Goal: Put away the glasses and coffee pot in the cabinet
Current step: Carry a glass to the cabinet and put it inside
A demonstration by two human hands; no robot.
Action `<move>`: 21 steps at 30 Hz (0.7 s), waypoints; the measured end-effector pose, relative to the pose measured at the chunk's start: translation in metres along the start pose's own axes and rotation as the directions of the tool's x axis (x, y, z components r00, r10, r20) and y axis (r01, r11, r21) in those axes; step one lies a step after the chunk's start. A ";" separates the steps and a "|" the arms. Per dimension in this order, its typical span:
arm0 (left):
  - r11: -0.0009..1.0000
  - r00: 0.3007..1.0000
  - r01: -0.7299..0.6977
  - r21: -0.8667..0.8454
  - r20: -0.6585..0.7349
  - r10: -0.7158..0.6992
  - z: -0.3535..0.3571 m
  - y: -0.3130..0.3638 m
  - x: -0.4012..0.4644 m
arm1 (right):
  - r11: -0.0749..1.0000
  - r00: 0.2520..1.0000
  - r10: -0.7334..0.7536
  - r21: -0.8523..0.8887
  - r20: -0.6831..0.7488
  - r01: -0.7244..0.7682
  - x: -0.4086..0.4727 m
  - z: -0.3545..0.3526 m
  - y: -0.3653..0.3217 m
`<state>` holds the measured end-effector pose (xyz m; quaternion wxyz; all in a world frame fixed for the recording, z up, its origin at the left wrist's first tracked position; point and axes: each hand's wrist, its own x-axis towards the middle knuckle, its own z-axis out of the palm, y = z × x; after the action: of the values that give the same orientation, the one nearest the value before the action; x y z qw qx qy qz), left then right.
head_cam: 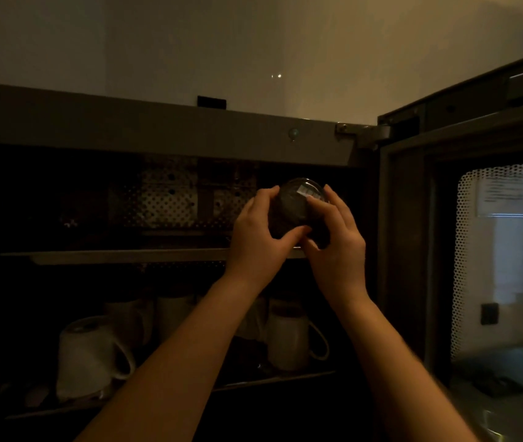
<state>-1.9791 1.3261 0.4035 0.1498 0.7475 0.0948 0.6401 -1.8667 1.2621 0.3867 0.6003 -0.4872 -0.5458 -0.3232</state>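
A clear drinking glass [295, 204] is held with its round base turned toward me, at the mouth of the dark cabinet's upper shelf [120, 255]. My left hand [260, 232] grips its left side and underside. My right hand [338, 240] wraps its right side. Both arms reach up into the open cabinet [164, 135]. The glass hovers just above the shelf's right end; dim light hides whether it touches. No coffee pot can be made out.
On the lower shelf [273, 379] stand several white mugs, among them a large one [86, 357] at left and one with a handle [290, 338] at right. The perforated cabinet door [489, 250] hangs open on the right. A perforated back panel [171, 199] lines the upper shelf.
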 end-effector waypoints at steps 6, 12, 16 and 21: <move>0.982 1.000 -0.019 0.189 0.014 0.017 0.001 -0.005 0.003 | 0.998 0.996 0.051 -0.029 0.071 -0.049 0.001 -0.002 0.003; 0.948 0.998 -0.059 0.313 0.046 0.047 0.000 -0.008 -0.001 | 0.996 0.988 0.057 -0.081 0.140 -0.046 0.006 -0.006 0.004; 0.895 0.989 -0.111 0.432 0.136 0.057 -0.002 -0.008 -0.004 | 0.992 0.981 0.098 -0.092 0.165 -0.083 0.009 -0.006 0.005; 0.838 0.967 -0.164 0.520 0.252 0.034 -0.003 -0.007 0.000 | 0.989 0.967 0.135 -0.087 0.217 -0.119 0.016 -0.005 0.009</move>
<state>-1.9820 1.3331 0.4016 -0.0889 0.8329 0.2130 0.5029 -1.8537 1.2622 0.4010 0.5367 -0.5759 -0.5650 -0.2472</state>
